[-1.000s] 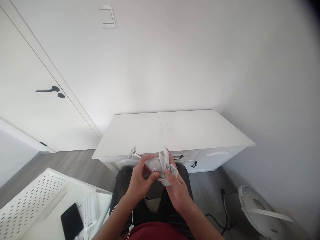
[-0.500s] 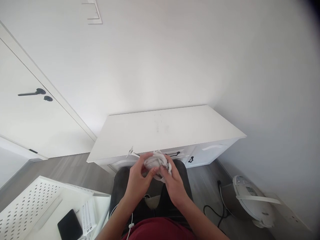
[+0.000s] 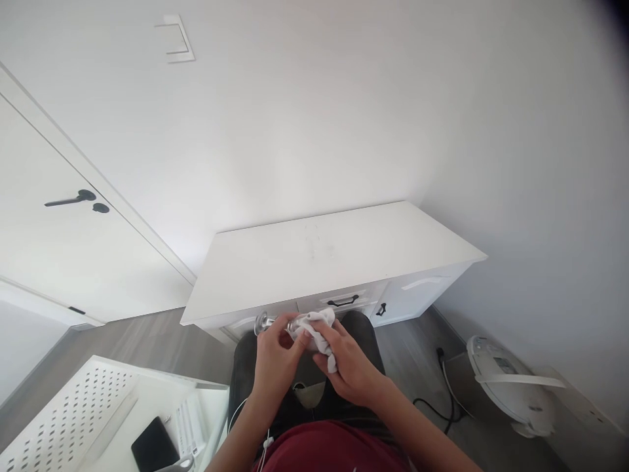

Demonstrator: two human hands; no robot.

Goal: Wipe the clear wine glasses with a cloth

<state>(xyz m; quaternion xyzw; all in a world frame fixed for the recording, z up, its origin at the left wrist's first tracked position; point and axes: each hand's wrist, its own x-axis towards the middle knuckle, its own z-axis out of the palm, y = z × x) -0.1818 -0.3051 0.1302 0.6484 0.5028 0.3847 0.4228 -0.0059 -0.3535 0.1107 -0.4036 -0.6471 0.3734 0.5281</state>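
In the head view, the left hand is gripping a clear stemmed glass, its round foot projecting leftward. The right hand is clasping a white cloth over the glass's other end, concealing it. The glass is being held sideways above the lap, before the white cabinet. An appliance is standing at right.

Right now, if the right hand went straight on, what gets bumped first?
The right hand touches the white cloth, so that first; then probably the glass or left hand, though depth is unclear.
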